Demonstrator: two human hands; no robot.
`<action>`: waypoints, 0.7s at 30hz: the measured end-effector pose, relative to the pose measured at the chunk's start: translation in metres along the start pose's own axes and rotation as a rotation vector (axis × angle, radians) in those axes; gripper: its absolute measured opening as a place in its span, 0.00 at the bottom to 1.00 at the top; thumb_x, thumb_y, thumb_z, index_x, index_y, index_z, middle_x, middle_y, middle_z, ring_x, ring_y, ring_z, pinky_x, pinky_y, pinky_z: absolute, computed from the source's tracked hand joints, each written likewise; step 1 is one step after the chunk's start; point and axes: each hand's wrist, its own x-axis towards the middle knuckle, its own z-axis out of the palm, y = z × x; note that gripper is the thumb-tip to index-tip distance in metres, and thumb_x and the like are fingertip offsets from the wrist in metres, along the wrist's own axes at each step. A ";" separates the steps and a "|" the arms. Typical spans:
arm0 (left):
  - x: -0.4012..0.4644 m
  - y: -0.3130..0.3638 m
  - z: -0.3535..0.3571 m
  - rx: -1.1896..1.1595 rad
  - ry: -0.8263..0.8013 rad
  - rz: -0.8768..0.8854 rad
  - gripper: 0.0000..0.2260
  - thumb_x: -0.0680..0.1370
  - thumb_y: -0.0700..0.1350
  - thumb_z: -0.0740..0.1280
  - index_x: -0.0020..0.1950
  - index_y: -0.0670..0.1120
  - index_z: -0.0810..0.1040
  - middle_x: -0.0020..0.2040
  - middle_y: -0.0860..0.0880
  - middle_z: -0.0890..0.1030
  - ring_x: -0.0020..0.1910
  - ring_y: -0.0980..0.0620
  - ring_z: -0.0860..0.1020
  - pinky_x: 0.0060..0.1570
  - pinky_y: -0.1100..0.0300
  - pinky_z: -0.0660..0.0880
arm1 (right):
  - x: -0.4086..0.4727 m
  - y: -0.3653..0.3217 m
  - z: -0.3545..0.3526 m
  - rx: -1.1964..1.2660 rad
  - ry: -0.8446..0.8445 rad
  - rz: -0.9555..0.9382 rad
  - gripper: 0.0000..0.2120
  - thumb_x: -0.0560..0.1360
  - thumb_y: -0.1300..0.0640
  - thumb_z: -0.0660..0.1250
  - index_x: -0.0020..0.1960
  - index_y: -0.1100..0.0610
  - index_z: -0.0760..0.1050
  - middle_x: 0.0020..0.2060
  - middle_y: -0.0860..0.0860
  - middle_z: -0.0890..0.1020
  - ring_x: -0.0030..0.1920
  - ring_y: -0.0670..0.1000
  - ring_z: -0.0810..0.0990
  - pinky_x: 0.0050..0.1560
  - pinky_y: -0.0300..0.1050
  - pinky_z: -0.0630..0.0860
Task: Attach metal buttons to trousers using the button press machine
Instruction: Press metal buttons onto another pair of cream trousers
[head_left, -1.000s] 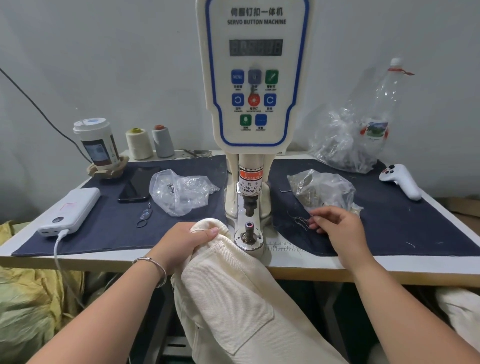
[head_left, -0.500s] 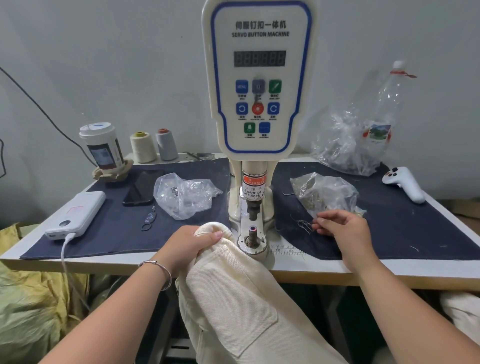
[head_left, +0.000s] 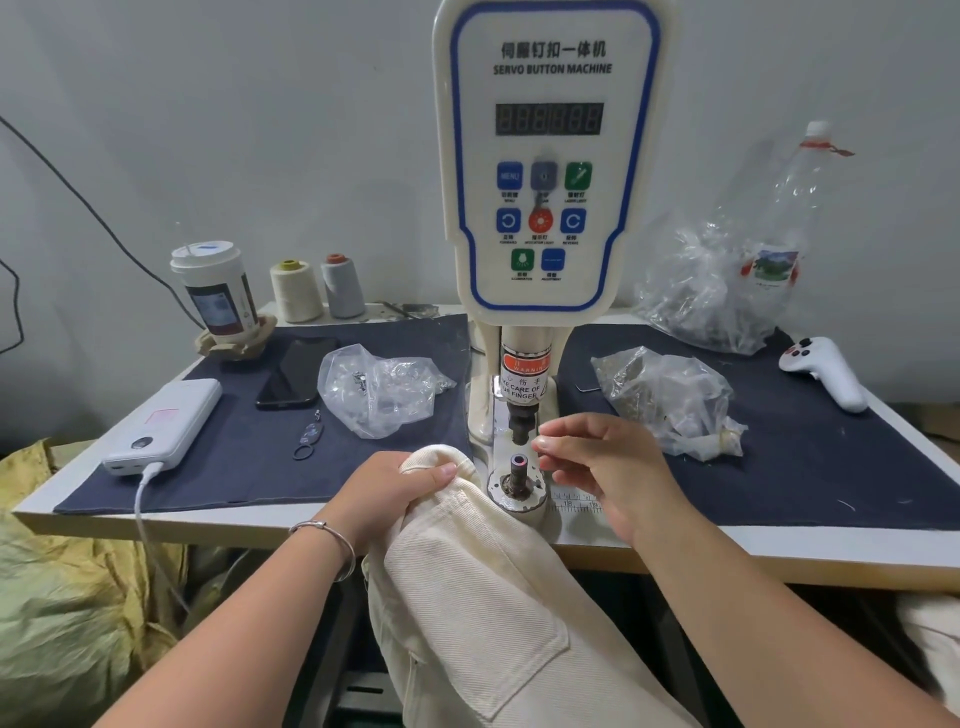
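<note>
The cream trousers (head_left: 483, 597) are bunched at the table (head_left: 779, 551) edge beside the press post (head_left: 518, 470), clenched in the left hand (head_left: 387, 491). The right hand (head_left: 602, 467), fingertips pinched, contents not discernible, has been brought from the bag (head_left: 670, 400) to the post.

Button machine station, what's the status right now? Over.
Left hand grips cream trousers beside lower die. Right hand at the die, fingertips together; button not discernible. Nothing on the die.
</note>
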 end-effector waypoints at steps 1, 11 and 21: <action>0.000 0.000 0.000 0.002 0.000 0.001 0.11 0.75 0.55 0.72 0.41 0.49 0.85 0.41 0.49 0.86 0.34 0.60 0.80 0.41 0.62 0.75 | -0.001 -0.002 0.003 -0.017 0.006 0.006 0.06 0.70 0.68 0.74 0.45 0.60 0.83 0.38 0.55 0.86 0.38 0.50 0.85 0.36 0.39 0.78; 0.000 0.000 0.001 -0.021 -0.006 0.001 0.10 0.75 0.55 0.73 0.39 0.50 0.84 0.36 0.52 0.84 0.32 0.61 0.79 0.40 0.62 0.75 | -0.007 -0.010 0.012 0.026 -0.028 0.103 0.07 0.73 0.70 0.69 0.45 0.59 0.80 0.38 0.52 0.86 0.37 0.48 0.85 0.29 0.35 0.75; -0.001 0.002 0.000 -0.033 -0.011 0.001 0.11 0.75 0.54 0.73 0.37 0.49 0.84 0.36 0.52 0.84 0.33 0.60 0.79 0.41 0.61 0.75 | -0.009 -0.016 0.009 0.359 -0.023 0.377 0.06 0.72 0.72 0.67 0.45 0.63 0.76 0.45 0.62 0.85 0.24 0.46 0.78 0.17 0.34 0.67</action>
